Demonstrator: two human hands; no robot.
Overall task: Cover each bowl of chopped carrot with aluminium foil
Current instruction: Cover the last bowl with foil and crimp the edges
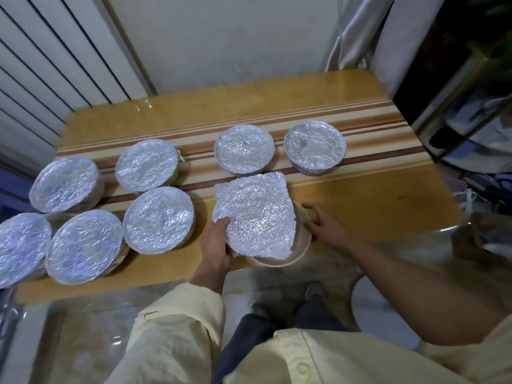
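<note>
My left grip (214, 245) pinches the near left corner of the foil sheet (255, 214), thumb on top. The sheet lies over the one bowl (300, 245) not wrapped yet, near my edge of the worktop (360, 200). It sits too far left, so the bowl's right rim shows bare. My right grip (322, 221) is spread loose, touching that bare side. I think the sheet must slide right, toward it.
</note>
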